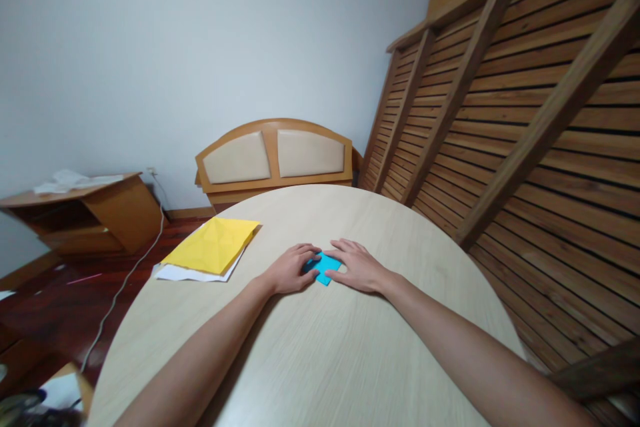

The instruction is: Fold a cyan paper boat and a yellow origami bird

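Both hands are down on the round, pale wood-grain worktop (320, 360), meeting over a small folded piece of bright blue paper (325, 268) that lies a little past the centre of the worktop, towards twelve o'clock from the person. The left hand (290, 270) comes in from seven o'clock, its fingers (309, 260) curled loosely and laid on the paper's left edge, pressing rather than pinching. The right hand (357, 265) comes in from four o'clock, flatter and more spread, fingertips resting on the paper's right and upper side. Neither hand has lifted the paper; it sits flat, pinned between the two sets of fingertips, and that looks like a hold meant to keep a fold from springing open while a crease is set, though the crease itself is hidden under the fingers.

Off at ten o'clock, well apart from the hands, a creased yellow sheet of paper (215, 245) lies on top of a white sheet (193, 273), both near the worktop's edge, probably parked there within reach.

Beyond the worktop a wooden headboard with two beige padded panels (274, 157) leans at the wall, a slatted wooden bed frame (525, 113) stands propped at two o'clock, and a low wooden cabinet (85, 213) sits at nine o'clock. No writing, brand or label can be read anywhere.
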The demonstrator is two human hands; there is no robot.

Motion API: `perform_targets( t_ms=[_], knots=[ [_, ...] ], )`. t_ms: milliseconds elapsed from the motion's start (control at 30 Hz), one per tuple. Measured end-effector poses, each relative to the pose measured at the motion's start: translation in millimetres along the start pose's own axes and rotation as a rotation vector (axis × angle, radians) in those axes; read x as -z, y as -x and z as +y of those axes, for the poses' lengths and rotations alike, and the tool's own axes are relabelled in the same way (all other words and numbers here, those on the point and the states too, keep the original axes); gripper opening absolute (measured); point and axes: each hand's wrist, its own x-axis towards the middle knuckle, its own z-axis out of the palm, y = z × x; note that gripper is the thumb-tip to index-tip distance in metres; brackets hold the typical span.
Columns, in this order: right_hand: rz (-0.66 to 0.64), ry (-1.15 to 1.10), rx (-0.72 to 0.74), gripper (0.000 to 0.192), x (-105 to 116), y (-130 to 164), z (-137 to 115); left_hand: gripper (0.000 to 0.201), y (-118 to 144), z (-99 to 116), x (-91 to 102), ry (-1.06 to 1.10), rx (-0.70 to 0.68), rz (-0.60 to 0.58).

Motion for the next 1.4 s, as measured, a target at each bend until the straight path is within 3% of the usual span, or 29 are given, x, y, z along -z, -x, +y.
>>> perform_targets(
  t_ms=[167, 367, 600, 867, 1400],
  knots=[
    [-0.064, -0.029, -0.027, 0.079, 5.2, 1.5, -7.6, 0.031, -0.6, -1.5, -0.2, -0.001, 0.017, -0.024],
    [-0.152, -0.046, -0.044, 0.094, 8.5, 3.1, -9.3, 0.044, -0.8, -1.8, 0.9, -0.02, 0.043, -0.055],
    [-0.189, -0.041, -0.041, 0.093, 7.9, 5.2, -7.9, 0.065, -0.5, 0.4, 1.2, -0.072, 0.139, -0.118],
    [-0.194, -0.044, -0.039, 0.092, 12.2, 4.8, -8.7, 0.071, 0.4, 1.7, -2.8, -0.095, 0.184, -0.127],
    [-0.181, -0.023, -0.022, 0.088, 9.9, 5.2, -4.7, 0.042, 0.4, -13.1, -10.3, -0.076, 0.206, -0.065]
  ],
)
